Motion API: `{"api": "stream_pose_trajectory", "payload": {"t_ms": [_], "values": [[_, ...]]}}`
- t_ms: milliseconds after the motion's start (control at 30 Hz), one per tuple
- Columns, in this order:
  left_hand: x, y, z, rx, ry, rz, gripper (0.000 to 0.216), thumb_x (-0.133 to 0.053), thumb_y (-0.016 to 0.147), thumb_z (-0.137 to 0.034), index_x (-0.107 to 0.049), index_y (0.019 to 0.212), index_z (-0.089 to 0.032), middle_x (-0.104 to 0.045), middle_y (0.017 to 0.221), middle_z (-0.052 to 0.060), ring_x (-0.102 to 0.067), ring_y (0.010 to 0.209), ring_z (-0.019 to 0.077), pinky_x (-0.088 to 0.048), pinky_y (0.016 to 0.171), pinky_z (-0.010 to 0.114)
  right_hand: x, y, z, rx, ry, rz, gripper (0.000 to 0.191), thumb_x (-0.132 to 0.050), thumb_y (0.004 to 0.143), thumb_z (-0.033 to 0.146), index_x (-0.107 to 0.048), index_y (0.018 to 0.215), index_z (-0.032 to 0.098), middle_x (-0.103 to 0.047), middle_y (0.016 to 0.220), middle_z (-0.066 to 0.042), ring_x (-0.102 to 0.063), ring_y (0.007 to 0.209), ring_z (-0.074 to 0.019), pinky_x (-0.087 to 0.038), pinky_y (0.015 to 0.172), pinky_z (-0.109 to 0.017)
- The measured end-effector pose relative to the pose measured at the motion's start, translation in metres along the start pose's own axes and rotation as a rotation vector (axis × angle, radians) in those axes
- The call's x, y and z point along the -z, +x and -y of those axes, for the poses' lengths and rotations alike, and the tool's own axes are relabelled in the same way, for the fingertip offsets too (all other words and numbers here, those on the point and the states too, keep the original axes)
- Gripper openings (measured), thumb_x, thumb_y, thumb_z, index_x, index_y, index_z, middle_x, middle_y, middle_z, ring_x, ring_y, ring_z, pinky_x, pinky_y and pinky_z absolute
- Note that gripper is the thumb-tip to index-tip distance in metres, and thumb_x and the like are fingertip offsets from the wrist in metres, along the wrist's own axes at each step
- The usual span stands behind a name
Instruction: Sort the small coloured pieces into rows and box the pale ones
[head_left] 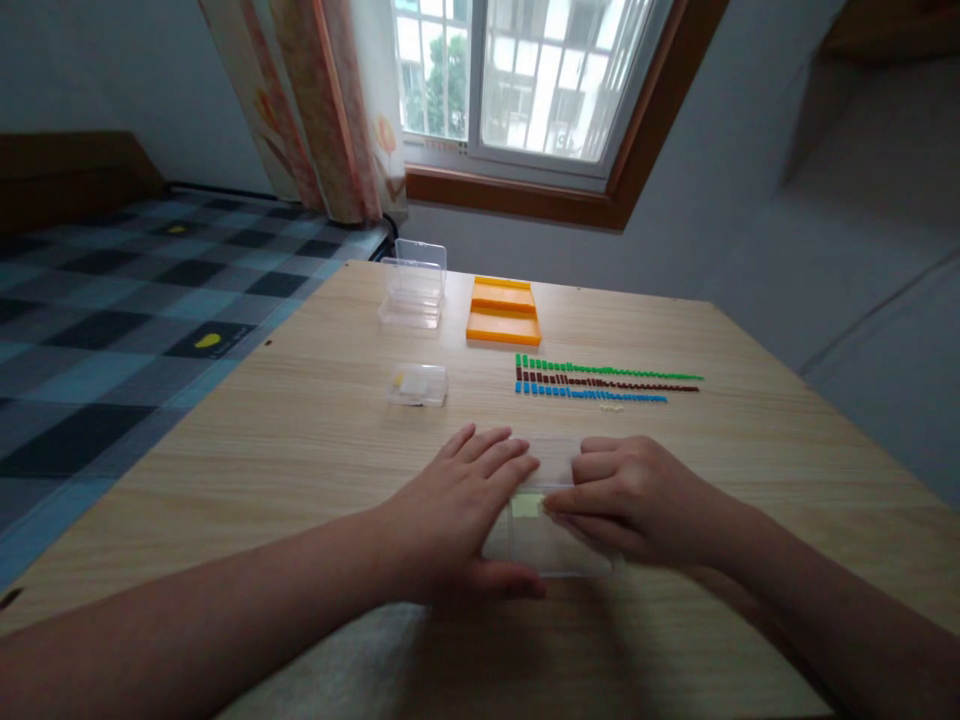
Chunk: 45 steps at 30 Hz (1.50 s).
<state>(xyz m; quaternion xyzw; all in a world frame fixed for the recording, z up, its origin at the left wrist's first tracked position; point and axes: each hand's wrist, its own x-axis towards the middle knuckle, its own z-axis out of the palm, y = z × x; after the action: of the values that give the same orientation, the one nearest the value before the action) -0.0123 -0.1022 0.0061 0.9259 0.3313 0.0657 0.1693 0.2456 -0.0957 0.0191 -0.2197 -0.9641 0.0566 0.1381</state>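
Note:
An opened clear plastic box [559,556] lies on the table in front of me, its lid folded back behind it. Pale yellow pieces [527,505] sit in the box at its inner edge. My left hand [469,510] rests over the box's left side, fingers stretched and thumb apart along the near edge. At the yellow pieces, my right hand [630,495] has its fingers curled and its thumb and index tips close together; anything pinched there is too small to make out. Beyond the box, a few pale yellow pieces [611,408] lie in a short row.
Behind these run rows of small green pieces [570,366], brown pieces [574,380] and blue pieces [577,393]. An orange tray [503,339], an opened clear box [411,312] and a smaller clear case [431,387] stand farther back. A checked bed [150,330] adjoins the left.

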Motion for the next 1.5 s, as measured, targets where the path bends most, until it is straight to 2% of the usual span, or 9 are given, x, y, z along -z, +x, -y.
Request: {"api": "stream_pose_trajectory", "payload": {"t_ms": [167,767,1000,1500], "values": [[-0.0038,-0.0006,0.0036,-0.027,-0.013,-0.038,0.099,-0.068,0.078,-0.08,-0.046,0.15,-0.017,-0.043,0.159,0.02,-0.034,0.15,0.0422,-0.016,0.125,0.064,0.0024,-0.0016,0.0009,0.0,0.016,0.003,0.027,-0.05,0.102,0.024,-0.074,0.091,0.021,-0.058,0.072,0.0,-0.044,0.066,-0.0123,-0.03,0.065,-0.028],[-0.0001,0.001,-0.0002,0.014,0.039,0.024,0.103,-0.072,0.075,-0.079,-0.045,0.151,-0.015,-0.042,0.16,0.021,-0.032,0.15,0.0426,-0.017,0.125,0.064,0.0002,0.0002,0.0024,0.012,0.013,0.005,0.028,-0.049,0.102,0.024,-0.074,0.09,0.02,-0.056,0.072,0.0,-0.042,0.066,-0.0125,-0.029,0.065,-0.029],[-0.0025,0.0003,0.0009,-0.009,0.038,-0.016,0.1,-0.071,0.077,-0.079,-0.046,0.15,-0.016,-0.043,0.159,0.02,-0.033,0.15,0.0422,-0.019,0.124,0.064,-0.0045,-0.0009,-0.0008,0.005,0.007,0.017,0.025,-0.051,0.102,0.025,-0.074,0.093,0.022,-0.056,0.074,0.0,-0.044,0.067,-0.0127,-0.03,0.066,-0.029],[-0.0035,0.0003,0.0021,-0.017,0.04,-0.014,0.102,-0.071,0.076,-0.08,-0.045,0.151,-0.016,-0.043,0.159,0.02,-0.033,0.15,0.0426,-0.019,0.124,0.064,-0.0024,-0.0015,-0.0018,-0.022,0.134,0.008,0.029,-0.049,0.103,0.027,-0.075,0.092,0.019,-0.055,0.072,0.0,-0.044,0.064,-0.0102,-0.028,0.062,-0.026]]}}
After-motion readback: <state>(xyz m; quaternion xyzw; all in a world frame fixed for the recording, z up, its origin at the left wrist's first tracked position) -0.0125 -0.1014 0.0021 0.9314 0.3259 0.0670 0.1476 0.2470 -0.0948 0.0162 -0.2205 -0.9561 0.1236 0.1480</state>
